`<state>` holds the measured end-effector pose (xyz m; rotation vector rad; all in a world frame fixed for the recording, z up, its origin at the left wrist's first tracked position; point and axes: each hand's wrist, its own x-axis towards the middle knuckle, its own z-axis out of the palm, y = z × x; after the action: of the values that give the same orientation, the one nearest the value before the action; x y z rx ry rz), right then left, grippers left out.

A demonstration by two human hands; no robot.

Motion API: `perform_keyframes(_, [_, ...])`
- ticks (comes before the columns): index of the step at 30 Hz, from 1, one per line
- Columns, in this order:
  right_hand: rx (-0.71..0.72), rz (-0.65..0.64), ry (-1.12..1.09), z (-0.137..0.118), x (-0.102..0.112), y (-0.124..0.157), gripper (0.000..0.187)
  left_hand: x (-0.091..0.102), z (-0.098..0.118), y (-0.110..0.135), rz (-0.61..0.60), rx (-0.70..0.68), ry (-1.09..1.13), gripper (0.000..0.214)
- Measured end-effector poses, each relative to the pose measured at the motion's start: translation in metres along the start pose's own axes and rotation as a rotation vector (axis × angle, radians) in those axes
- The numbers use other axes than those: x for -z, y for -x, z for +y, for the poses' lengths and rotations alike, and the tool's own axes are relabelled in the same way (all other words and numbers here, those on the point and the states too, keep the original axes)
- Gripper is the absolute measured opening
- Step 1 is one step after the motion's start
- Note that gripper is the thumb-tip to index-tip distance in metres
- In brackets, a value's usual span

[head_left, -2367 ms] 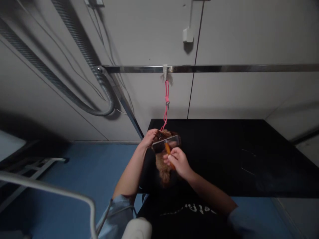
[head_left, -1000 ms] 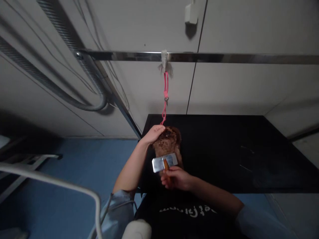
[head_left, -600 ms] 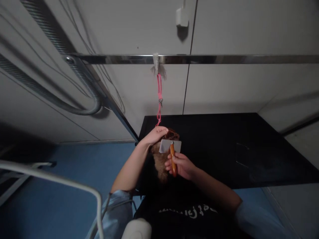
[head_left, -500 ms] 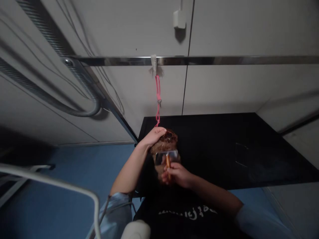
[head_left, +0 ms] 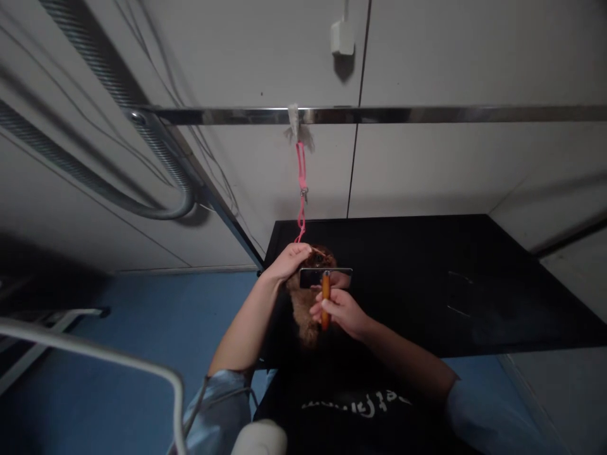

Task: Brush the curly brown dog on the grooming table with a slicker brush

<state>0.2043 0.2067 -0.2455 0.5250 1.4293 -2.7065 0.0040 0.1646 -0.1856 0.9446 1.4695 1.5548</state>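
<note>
A small dog with curly brown fur [head_left: 304, 313] is on the black tabletop, its body reaching toward my apron. My left hand [head_left: 290, 260] is closed at the side of the dog's head, fingers and thumb pinched on it; exactly which part they grip is hidden. My right hand [head_left: 344, 313] is wrapped round the orange-brown wooden handle of a slicker brush [head_left: 325, 297]. The brush's wide, shiny flat head lies across the dog just below its head, its bristle side out of sight. A pink leash [head_left: 302, 170] runs down to the dog behind my left hand.
The leash hangs from a metal bar [head_left: 427, 115] above the black table [head_left: 403, 272]. A grey ribbed hose [head_left: 156, 212] loops at the left. A white bent tube [head_left: 118, 355] crosses the lower left. A white plug [head_left: 342, 38] is on the wall.
My right hand has moved the brush up toward the dog's head and slightly right, and its flat head is tilted differently. My left hand stays at the dog's head.
</note>
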Motion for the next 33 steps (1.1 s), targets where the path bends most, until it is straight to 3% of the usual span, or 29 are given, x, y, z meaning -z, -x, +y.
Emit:
perform_keyframes(2, [-0.092,0.018,-0.007,0.001,-0.001,0.001,0.049,0.000,-0.001,0.001,-0.006,0.009,0.010,0.045])
perform_keyframes(4, [-0.259,-0.071,-0.023,0.000,-0.003,0.003,0.051,0.000,0.000,0.004,-0.009,0.004,0.018,0.046])
perform_keyframes(5, [-0.268,-0.095,-0.031,-0.001,-0.004,0.003,0.051,0.000,0.001,0.005,-0.010,0.000,0.022,0.046])
perform_keyframes(9, [-0.044,0.011,-0.001,0.001,-0.006,0.001,0.049,0.000,0.007,0.006,-0.016,-0.011,0.029,0.046])
perform_keyframes(13, [-0.260,-0.134,0.014,0.015,-0.005,0.000,0.044,0.000,0.008,0.006,-0.009,-0.058,0.019,0.046])
perform_keyframes(17, [0.026,0.026,-0.004,0.017,-0.008,0.001,0.039,0.001,0.007,0.011,-0.016,-0.102,0.008,0.047])
perform_keyframes(19, [-0.040,0.063,-0.024,0.018,-0.011,0.002,0.038,0.002,0.006,0.014,-0.029,-0.099,-0.008,0.047])
perform_keyframes(21, [-0.220,-0.017,-0.052,0.020,-0.013,0.003,0.039,0.004,0.005,0.015,-0.028,-0.097,-0.020,0.048])
perform_keyframes(22, [-0.245,-0.053,-0.067,0.021,-0.013,0.004,0.039,0.005,0.004,0.015,-0.021,-0.099,-0.021,0.049])
perform_keyframes(26, [-0.014,0.027,-0.053,0.020,-0.014,0.004,0.036,0.010,0.001,0.014,-0.023,-0.122,-0.011,0.049])
perform_keyframes(30, [-0.245,-0.075,-0.010,0.020,-0.015,0.004,0.041,0.012,0.000,0.015,-0.019,-0.135,0.013,0.049])
perform_keyframes(33, [-0.059,-0.043,0.024,0.018,-0.014,-0.001,0.043,0.014,0.000,0.016,-0.030,-0.109,0.016,0.050])
